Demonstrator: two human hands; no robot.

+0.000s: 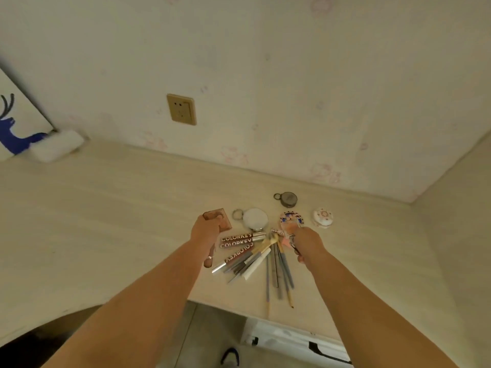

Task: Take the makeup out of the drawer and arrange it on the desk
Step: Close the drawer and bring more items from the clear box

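— Where was the makeup?
— Spread on the bench (106, 208) near the wall: COLORKEY tubes (239, 241), a fan of pencils (279, 266), a white round compact (255, 219), a grey one (289, 199) behind.
— And the hands?
— The left hand (206, 231) was closed on a brown square palette (219, 217). The right hand (308, 244) gripped thin brushes; what else it held, I couldn't tell.

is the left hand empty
No, the left hand grips a brown square compact over the desk.
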